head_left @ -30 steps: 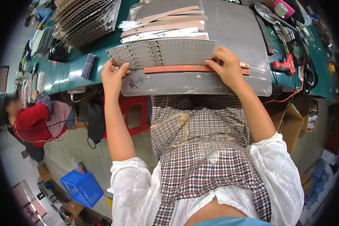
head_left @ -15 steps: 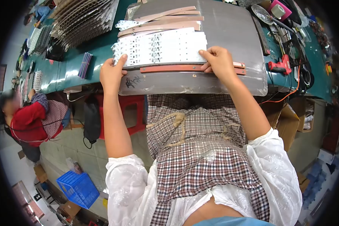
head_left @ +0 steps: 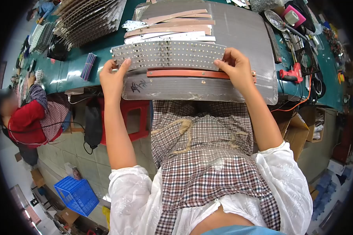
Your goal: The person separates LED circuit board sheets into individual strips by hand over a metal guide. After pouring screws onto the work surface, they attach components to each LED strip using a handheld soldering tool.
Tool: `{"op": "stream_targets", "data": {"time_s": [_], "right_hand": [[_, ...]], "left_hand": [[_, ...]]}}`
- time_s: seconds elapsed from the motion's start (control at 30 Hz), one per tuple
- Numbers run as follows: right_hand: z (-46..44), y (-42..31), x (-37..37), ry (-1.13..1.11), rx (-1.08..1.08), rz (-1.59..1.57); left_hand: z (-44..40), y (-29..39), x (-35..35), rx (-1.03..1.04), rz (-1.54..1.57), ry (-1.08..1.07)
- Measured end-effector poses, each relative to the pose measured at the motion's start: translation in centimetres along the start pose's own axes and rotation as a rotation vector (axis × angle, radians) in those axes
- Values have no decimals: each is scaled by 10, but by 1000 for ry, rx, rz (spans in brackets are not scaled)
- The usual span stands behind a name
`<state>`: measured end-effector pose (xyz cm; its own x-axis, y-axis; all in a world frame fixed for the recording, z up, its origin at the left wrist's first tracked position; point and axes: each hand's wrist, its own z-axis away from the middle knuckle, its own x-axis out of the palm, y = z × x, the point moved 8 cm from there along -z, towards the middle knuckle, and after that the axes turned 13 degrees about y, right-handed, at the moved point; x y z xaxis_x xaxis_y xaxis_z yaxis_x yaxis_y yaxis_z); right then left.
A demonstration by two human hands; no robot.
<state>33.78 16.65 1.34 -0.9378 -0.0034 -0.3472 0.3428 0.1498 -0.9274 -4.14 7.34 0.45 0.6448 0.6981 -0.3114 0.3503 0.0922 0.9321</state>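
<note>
One dotted panel (head_left: 176, 55), one blue crate (head_left: 79, 196)

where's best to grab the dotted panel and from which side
I'd pinch the panel at its two short ends, near the lower corners: left hand from the left, right hand from the right, thumbs on the dotted face. It's thin, flat and long from left to right, so a hold at both ends should steady it and leave most of that face uncovered.

Grey panel (head_left: 192, 55) dotted with pale rows and a darker speckled band; orange-red bar (head_left: 180, 73); strips (head_left: 184, 29) in pinkish tan and white; grey board (head_left: 239, 35) with black scrawl; green surface (head_left: 68, 74); apron (head_left: 223, 180) checked brown, white and black; blue crate (head_left: 76, 196)
</note>
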Motion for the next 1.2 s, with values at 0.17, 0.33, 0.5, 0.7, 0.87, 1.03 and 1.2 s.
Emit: {"op": "stream_targets", "data": {"time_s": [0.17,0.33,0.5,0.7,0.87,1.03,1.2], "right_hand": [[6,-17,-2,56,-160,75],[6,-18,-4,-1,-146,141],[14,-19,-4,-64,-106,161],[11,-22,-2,-27,-297,239],[13,-5,4,-97,-53,48],[13,2,9,-43,228,-7],[7,6,14,13,351,60]], "left_hand": [[17,-4,-1,-126,97,-7],[13,-8,5,-176,180,-79],[7,-17,2,-172,154,-202],[4,-19,10,-97,163,-245],[10,-16,5,-201,125,-203],[9,-16,11,-240,-21,-101],[5,3,13,-133,-488,20]]}}
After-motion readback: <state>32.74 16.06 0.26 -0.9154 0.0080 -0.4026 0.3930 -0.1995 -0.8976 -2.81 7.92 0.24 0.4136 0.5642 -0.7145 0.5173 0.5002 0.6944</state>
